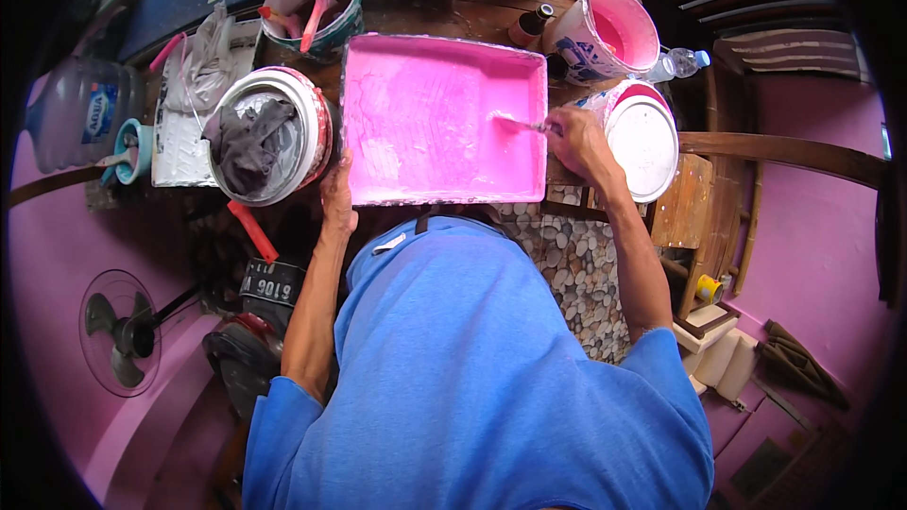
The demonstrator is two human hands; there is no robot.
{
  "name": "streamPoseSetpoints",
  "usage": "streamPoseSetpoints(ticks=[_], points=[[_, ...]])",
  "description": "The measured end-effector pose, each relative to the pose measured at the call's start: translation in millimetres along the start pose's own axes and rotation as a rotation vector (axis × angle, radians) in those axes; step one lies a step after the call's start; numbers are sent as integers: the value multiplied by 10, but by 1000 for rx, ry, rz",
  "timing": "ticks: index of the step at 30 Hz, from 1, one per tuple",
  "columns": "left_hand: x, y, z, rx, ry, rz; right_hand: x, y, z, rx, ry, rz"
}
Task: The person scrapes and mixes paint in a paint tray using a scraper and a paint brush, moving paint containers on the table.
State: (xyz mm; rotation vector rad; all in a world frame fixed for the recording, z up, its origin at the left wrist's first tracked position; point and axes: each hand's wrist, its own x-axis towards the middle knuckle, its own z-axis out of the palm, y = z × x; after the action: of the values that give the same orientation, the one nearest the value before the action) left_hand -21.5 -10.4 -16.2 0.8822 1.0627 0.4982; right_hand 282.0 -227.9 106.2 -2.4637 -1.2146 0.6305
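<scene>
In front of me a rectangular paint tray (442, 198) lies tilted toward me, coated with wet bright pink paint. My left hand (338, 194) is closed on its left side near the front corner, with the fingers partly hidden. Over the tray's right part, my right hand (578, 140) grips a paintbrush (510, 122) by the handle. The bristles, smeared with pink, touch the paint in the deeper right end. Beside the tray on the left is a white bucket (310, 99) with a dark rag (255, 142) on it.
At the right stand a white-lidded bucket (644, 149), a pink-stained bucket (624, 24), a dark bottle (531, 25) and a plastic water bottle (685, 63). Behind the tray is a bucket with pink-handled tools (321, 5). A second tray (179, 146) and a fan (120, 331) are leftward.
</scene>
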Motion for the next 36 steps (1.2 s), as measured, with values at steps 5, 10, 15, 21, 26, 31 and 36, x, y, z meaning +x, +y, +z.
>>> streamPoseSetpoints(ticks=[5, 10, 15, 21, 26, 31, 36], points=[[-14, 15, 21, -34, -29, -21, 405, 133, 32, -111, 223, -18], [-24, 15, 36, 13, -10, 13, 387, 266, 299, -172, 263, -86], [0, -32, -2, -5, 5, 11, -39, 121, 391, -200, 74, -27], [14, -16, 12, -16, -9, 7, -480, -53, 416, -179, 54, -47], [-29, 45, 56, 2, -20, 19, -721, -50, 430, 6, 101, 43], [-7, 64, 63, -31, -33, -3, -736, -160, 356, 198, 148, 86], [-6, 72, 68, -29, -59, 0, -714, -65, 446, 107, 272, 132]])
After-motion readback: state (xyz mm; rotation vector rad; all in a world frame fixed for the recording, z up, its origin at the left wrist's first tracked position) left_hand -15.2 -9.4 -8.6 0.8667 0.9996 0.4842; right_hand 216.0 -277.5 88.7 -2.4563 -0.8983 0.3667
